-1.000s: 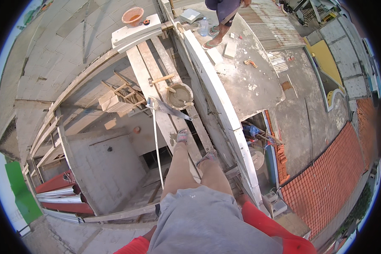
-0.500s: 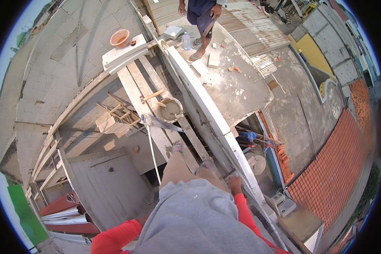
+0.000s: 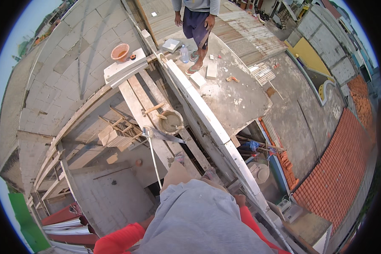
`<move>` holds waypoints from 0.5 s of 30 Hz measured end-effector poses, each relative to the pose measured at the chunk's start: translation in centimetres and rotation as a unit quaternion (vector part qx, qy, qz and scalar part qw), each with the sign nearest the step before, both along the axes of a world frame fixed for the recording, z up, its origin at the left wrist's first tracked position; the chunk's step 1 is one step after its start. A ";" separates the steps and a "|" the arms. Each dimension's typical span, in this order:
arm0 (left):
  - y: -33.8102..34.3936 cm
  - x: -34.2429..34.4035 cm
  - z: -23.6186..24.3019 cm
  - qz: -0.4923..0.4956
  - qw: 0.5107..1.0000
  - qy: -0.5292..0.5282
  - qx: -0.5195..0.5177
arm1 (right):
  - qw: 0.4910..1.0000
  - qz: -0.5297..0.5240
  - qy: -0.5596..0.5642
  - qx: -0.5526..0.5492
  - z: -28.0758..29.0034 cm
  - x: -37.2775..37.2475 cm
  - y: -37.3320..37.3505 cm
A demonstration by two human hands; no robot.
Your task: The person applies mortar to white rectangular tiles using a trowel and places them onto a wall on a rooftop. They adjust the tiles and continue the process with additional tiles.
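My left hand [image 3: 147, 221] is mostly hidden behind the grey shirt, with only its wrist edge showing below the red sleeve. Down at my right side, my right hand [image 3: 240, 200] is close to the top of the white block wall [image 3: 226, 142]; its fingers are too small and covered to read. Ahead of my feet, a bucket [image 3: 172, 122] of grey mix stands on wooden planks [image 3: 136, 96], with wooden handles at its rim. Beside it lies a handsaw [image 3: 167, 136] with a pale handle. A long white pole [image 3: 154, 157] slants down from near that handle.
Stacked white blocks [image 3: 125, 70] at the planks' far end carry an orange basin [image 3: 120, 51]. Gaps beside the planks drop to a lower level [image 3: 118, 190]. Beyond the wall, another person [image 3: 197, 29] stands on a concrete slab [image 3: 237, 91] near a plastic bottle [image 3: 184, 54].
My view has tilted slightly, so the scene sits a little differently. My right hand shows lower, closer to the shirt. More of the other person's upper body is visible.
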State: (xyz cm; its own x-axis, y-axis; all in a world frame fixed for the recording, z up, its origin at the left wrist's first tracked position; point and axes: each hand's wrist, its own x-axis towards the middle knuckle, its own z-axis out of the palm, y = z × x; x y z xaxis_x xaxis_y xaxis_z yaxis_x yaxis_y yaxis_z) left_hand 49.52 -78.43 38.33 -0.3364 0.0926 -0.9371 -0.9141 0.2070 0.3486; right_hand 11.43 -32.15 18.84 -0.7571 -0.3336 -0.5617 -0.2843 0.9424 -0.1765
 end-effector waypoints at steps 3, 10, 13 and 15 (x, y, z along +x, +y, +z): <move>-0.3 -0.5 -0.1 0.001 1.000 -0.001 0.004 | 0.988 0.146 -0.039 0.040 0.0 2.9 3.7; -3.7 -4.1 -0.1 -0.003 1.000 -0.008 -0.003 | 0.960 -0.253 -0.114 -0.028 2.9 2.2 -0.5; -4.6 -4.5 0.4 -0.011 1.000 -0.024 0.001 | 0.925 -0.349 -0.125 -0.089 1.6 0.5 -3.3; -4.8 -4.3 1.1 -0.018 0.999 -0.031 0.004 | 0.903 -0.367 -0.141 -0.171 -0.5 -0.7 -4.7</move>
State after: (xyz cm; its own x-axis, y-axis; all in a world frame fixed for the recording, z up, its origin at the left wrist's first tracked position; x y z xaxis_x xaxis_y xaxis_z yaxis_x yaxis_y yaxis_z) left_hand 45.17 -83.22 39.46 -0.2738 0.1113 -0.9553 -0.9262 0.2371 0.2930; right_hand 10.70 -36.82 18.30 -0.6881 0.0103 -0.7256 0.4971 0.7351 -0.4610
